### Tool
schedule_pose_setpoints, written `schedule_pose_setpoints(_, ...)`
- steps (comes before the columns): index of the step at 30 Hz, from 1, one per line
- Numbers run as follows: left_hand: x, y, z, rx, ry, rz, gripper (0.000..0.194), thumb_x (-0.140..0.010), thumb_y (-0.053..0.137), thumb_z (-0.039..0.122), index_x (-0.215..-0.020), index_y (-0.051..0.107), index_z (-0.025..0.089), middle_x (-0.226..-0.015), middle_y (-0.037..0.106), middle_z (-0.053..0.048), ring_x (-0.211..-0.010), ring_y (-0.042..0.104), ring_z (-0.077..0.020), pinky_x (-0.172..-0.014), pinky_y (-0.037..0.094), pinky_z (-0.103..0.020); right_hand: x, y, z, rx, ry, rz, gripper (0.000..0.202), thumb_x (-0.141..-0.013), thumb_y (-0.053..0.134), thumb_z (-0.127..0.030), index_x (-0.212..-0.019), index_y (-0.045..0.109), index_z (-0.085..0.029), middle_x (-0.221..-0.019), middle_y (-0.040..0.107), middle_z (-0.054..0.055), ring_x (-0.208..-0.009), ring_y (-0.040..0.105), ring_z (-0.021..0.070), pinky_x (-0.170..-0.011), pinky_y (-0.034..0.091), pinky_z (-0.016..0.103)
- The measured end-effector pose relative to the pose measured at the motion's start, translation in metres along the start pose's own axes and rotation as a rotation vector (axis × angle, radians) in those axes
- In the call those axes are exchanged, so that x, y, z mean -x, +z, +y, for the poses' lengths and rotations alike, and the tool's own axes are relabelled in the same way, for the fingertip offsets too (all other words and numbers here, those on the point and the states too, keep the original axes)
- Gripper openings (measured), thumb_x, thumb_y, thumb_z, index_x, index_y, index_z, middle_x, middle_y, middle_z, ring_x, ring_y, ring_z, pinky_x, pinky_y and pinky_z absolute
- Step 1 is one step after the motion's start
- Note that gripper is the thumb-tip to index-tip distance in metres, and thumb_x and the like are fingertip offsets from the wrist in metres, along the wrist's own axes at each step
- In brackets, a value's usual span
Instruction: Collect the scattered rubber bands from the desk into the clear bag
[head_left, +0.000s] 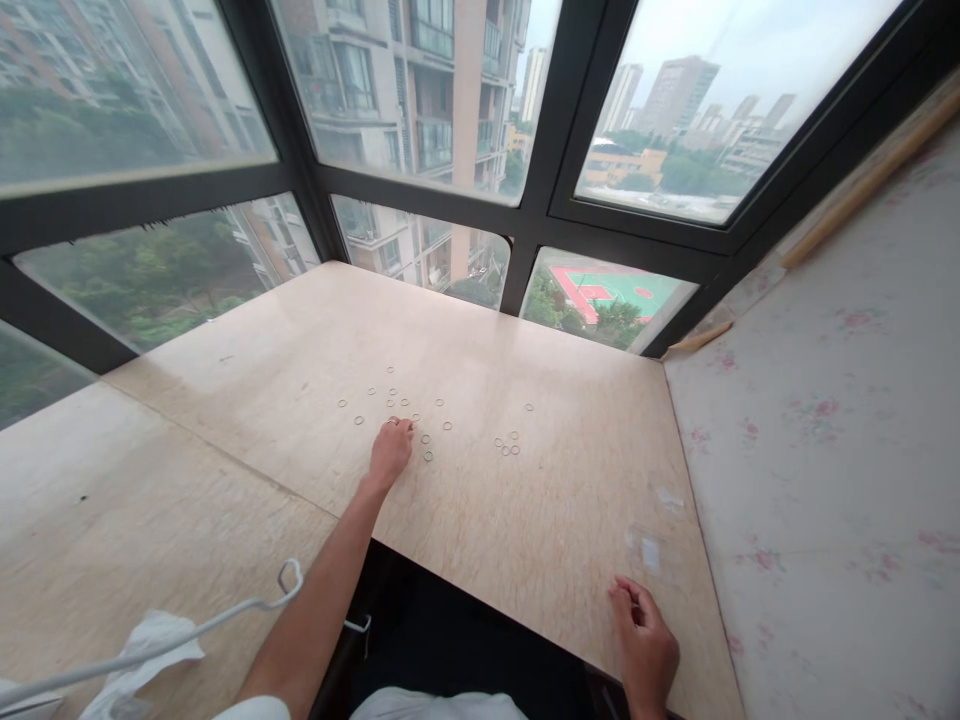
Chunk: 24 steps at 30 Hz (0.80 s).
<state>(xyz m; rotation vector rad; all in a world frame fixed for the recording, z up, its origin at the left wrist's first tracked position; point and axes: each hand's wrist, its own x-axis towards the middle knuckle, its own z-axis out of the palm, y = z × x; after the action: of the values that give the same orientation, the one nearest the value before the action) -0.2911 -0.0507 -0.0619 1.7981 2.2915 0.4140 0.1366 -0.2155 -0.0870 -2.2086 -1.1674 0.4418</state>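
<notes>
Among several thin metal rings (405, 402) scattered on the pale tabletop (585, 450), my left hand (391, 455) reaches down with its fingers drawn together. One ring (391, 422) lies right at its fingertips, partly covered; whether the fingers grip it is hidden. Other rings (426, 440) lie just right of this hand. A smaller group of rings (506, 451) is farther right, with a single ring (529, 407) behind it. Near the front right edge, my right hand (645, 640) is curled, thumb against the fingers, and nothing shows in it.
A white cable or bent rod (187, 632) crosses the lower left, over a crumpled tissue (154, 640). Clear tape pieces (650, 553) are near the flowered wall (832, 480) at right. Dark window frames (420, 195) border the back. A seam runs across the tabletop.
</notes>
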Motion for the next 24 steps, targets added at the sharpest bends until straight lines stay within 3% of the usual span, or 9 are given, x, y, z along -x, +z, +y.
schedule_pose_setpoints(11, -0.015, -0.006, -0.002, 0.056, 0.003, -0.104, 0.016, -0.082, 0.047, 0.007, -0.085, 0.058, 0.017, -0.090, 0.062, -0.010, -0.091, 0.058, -0.0231, -0.073, 0.040, -0.029, 0.001, -0.002, -0.004, 0.004, -0.002, 0.019, 0.046, -0.068, 0.049, -0.056, -0.086, 0.071, -0.020, -0.080, 0.073, 0.007, -0.069, 0.064, 0.0245, -0.062, 0.045, 0.029)
schedule_pose_setpoints(16, -0.025, -0.007, -0.004, 0.170, 0.001, -0.122, 0.012, -0.080, 0.049, 0.010, -0.078, 0.057, 0.018, -0.086, 0.064, -0.008, -0.084, 0.058, -0.0216, -0.069, 0.039, -0.028, 0.000, 0.000, -0.002, 0.008, -0.033, 0.037, 0.047, -0.069, 0.048, -0.057, -0.085, 0.071, -0.019, -0.080, 0.074, 0.008, -0.067, 0.065, 0.0241, -0.060, 0.045, 0.028)
schedule_pose_setpoints(24, -0.068, -0.013, 0.005, 0.407, -0.093, -0.066, 0.009, -0.082, 0.052, 0.019, -0.076, 0.059, 0.018, -0.078, 0.067, -0.005, -0.080, 0.061, -0.0187, -0.068, 0.042, -0.025, 0.001, -0.002, -0.007, 0.006, 0.000, 0.027, 0.046, -0.069, 0.047, -0.053, -0.086, 0.071, -0.018, -0.078, 0.073, 0.008, -0.070, 0.065, 0.0249, -0.062, 0.045, 0.029)
